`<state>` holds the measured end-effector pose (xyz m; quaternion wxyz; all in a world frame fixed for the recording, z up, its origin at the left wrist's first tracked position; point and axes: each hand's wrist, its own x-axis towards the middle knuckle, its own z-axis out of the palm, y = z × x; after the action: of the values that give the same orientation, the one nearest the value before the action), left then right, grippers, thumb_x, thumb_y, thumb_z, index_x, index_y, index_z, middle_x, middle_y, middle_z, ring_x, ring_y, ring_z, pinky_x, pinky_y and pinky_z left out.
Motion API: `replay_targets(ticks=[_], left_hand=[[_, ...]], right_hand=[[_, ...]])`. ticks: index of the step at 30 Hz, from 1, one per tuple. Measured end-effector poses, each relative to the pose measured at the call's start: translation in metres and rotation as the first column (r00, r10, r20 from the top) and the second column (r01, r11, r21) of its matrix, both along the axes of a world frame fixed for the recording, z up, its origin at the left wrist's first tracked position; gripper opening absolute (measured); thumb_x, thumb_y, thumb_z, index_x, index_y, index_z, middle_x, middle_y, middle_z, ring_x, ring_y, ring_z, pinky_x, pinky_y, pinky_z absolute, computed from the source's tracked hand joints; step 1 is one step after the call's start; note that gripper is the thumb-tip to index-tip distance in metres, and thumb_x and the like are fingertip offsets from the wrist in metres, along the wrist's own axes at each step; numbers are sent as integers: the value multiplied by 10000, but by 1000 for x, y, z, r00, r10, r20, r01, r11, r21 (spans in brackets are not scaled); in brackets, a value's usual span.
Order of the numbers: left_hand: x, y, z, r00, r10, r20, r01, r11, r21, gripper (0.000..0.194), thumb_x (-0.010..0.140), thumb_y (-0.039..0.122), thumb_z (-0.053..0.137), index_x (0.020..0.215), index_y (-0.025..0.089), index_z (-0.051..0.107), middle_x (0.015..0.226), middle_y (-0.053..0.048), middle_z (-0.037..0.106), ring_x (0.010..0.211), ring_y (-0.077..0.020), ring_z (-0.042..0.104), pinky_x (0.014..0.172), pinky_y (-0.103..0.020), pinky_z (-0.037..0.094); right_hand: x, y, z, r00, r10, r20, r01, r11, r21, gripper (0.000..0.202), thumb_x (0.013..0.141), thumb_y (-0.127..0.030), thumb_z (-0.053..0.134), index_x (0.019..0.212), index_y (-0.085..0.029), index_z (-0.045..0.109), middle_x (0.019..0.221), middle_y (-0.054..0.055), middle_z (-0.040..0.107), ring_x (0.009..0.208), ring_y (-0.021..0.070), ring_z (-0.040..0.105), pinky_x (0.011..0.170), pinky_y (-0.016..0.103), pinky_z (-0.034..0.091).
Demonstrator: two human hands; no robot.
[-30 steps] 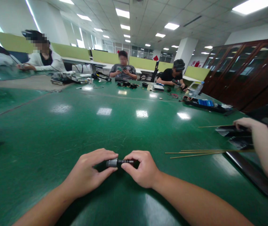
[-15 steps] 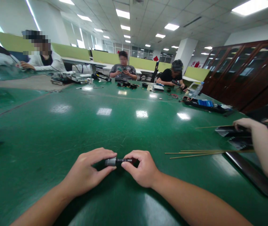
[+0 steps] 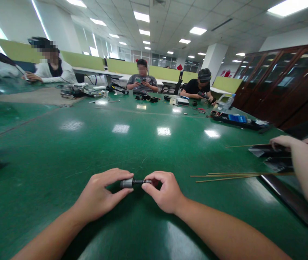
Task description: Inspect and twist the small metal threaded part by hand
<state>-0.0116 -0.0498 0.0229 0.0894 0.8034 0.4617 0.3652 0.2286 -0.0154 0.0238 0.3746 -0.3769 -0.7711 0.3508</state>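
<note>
A small metal part with a grey cylinder (image 3: 127,183) at one end and a thin dark shaft (image 3: 138,182) at the other lies sideways just above or on the green table, low in the middle of the view. My left hand (image 3: 104,193) closes thumb and fingertips around the cylinder from the left. From the right, my right hand (image 3: 165,191) pinches the shaft's ringed far end between thumb and forefinger. Its other fingers are curled, and the shaft's tip is partly hidden in them.
Thin brass-coloured rods (image 3: 224,176) and a long dark panel (image 3: 286,198) lie to the right. Another person's arm (image 3: 305,169) reaches over dark metal profiles there. Across the green table (image 3: 132,151) stand a black tray (image 3: 235,121), electronics (image 3: 147,97) and seated people.
My right fingertips sit slightly farther right along the shaft, and more plain shaft shows between the two hands. The left hand stays at the cylinder.
</note>
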Motion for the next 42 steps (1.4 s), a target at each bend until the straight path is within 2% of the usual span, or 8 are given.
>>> replay_targets(ticks=[17,28,32,35,39,42], left_hand=[[-8,2,1,1000,4,-5,-4,1000,31,338,822,264,747,1151,269,673,1096,-34,724,1002,-190,686,899,-318,553],[-10,3,0,999,34,3,-34,999,-1,335,827,288,731,1154,254,667,1121,-47,715,1025,-204,683,908,-320,553],[-16,6,3,994,104,-30,-105,993,-55,373,812,377,744,1156,255,666,1103,-48,716,1008,-215,688,896,-319,555],[-21,14,5,973,228,-20,-229,970,-83,433,804,455,740,1169,234,669,1118,-78,710,1022,-243,685,897,-348,557],[-33,27,2,906,385,178,-347,914,-212,517,898,486,625,1316,184,602,1132,-103,726,983,-229,716,833,-314,587],[-55,26,6,892,380,244,-320,913,-254,476,957,447,553,1329,153,582,1185,-83,717,1059,-218,702,805,-258,593]], right_hand=[[1,2,-2,999,-26,-28,25,1000,-13,139,859,-287,679,845,-163,740,684,1,632,612,121,549,589,233,407],[1,2,-1,998,-37,-53,38,999,5,121,847,-274,688,833,-165,740,683,5,635,624,130,553,609,247,415],[5,3,-2,983,-64,-170,67,998,10,192,887,-322,650,812,-158,715,687,18,628,637,141,556,632,262,430],[8,4,-6,941,-63,-331,52,998,-41,370,986,-409,490,773,-152,651,632,18,575,578,135,539,592,265,427],[9,5,-8,912,-47,-408,9,995,-95,451,1014,-479,399,713,-174,539,582,4,514,540,128,501,560,258,415],[9,3,-6,913,-38,-407,2,996,-89,461,1026,-483,373,708,-180,513,561,-4,491,538,125,483,564,254,409]])
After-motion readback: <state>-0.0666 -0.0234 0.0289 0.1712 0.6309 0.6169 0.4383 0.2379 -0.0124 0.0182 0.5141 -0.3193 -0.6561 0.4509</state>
